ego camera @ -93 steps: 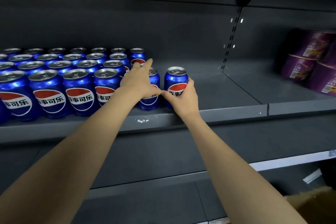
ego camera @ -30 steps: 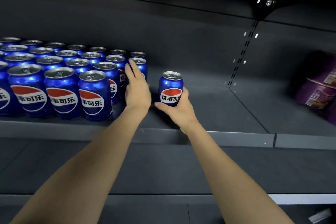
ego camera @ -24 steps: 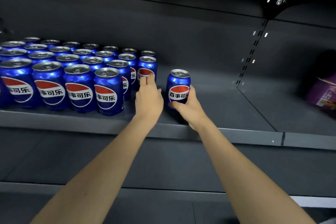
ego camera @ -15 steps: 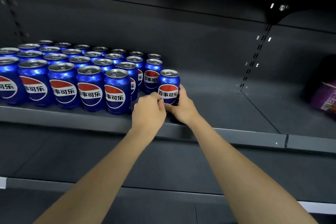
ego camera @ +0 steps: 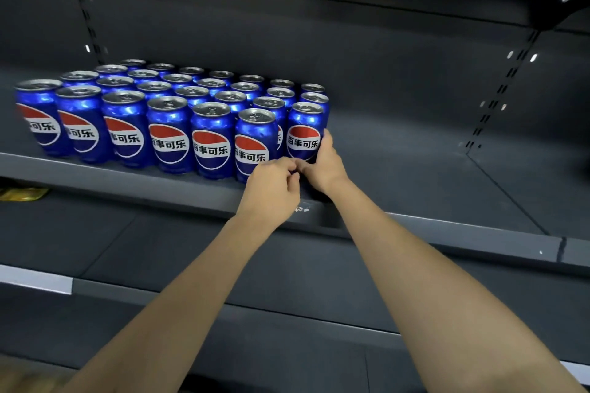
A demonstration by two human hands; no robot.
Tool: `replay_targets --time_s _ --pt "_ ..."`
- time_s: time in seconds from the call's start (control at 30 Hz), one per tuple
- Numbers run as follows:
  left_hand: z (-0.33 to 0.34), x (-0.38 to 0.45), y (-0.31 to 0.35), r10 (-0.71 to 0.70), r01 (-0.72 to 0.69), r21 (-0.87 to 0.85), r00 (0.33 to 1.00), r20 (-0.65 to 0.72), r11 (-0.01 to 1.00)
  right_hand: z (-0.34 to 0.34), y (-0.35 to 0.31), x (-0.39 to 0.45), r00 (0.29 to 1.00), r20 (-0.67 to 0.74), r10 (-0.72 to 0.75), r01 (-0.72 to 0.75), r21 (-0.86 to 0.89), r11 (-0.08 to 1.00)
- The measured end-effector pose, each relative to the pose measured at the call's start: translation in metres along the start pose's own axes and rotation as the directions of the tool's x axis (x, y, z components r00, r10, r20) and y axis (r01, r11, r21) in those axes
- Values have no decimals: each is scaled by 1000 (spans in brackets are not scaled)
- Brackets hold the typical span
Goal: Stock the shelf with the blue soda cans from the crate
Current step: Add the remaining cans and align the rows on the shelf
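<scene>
Both hands are up at the shelf right now. My right hand wraps the lower right side of the end can, fingers curled round its base, thumb toward the front. My left hand sits just beside it with fingers curled loosely in; it looks like it's holding nothing, knuckles near the neighbouring front can.

The end can stands upright on the shelf, just left of my right hand, snug against the block of blue cans stretching away to the left of both hands. Label faces out.

Handling-wise: I'd guess it's full, so it has some heft. Rigid wall but thin, dents if squeezed hard, and the glossy skin is probably slick. Best grip is around the mid-body.

Both forearms reach up and forward, wrists nearly touching.
</scene>
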State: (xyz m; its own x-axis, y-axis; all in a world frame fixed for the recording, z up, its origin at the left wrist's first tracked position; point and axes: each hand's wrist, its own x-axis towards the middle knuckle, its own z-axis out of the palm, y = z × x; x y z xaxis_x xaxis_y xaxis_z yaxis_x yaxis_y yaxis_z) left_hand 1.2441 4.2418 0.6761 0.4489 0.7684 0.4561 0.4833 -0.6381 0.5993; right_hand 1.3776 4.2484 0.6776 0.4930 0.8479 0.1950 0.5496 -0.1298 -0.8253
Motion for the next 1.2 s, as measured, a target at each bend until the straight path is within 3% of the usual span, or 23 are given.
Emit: replay_targets --time_s 0.23,0.5,0.77,0.97,1.1,1.2 --pt "-5 -9 -8 -1 1 2 1000 19 1000 -3 1 1 999 32 29 -28 -27 999" --pt "-10 -14 -15 32 -33 3 996 78 999 -4 -7 -11 988 -44 151 -153 -46 987" --pt "-6 -34 -14 129 -139 88 985 112 986 -18 -10 -55 981 -188 48 -84 -188 979" --pt "0 -78 2 206 -209 188 978 37 960 -22 5 -109 971 -235 -52 -22 -304 952" --pt "11 -117 10 167 -188 179 977 129 966 -19 24 -156 950 -261 -174 54 -411 910" --pt "22 -154 13 125 -161 180 972 197 970 -16 52 -204 963 -208 -174 64 -449 891"
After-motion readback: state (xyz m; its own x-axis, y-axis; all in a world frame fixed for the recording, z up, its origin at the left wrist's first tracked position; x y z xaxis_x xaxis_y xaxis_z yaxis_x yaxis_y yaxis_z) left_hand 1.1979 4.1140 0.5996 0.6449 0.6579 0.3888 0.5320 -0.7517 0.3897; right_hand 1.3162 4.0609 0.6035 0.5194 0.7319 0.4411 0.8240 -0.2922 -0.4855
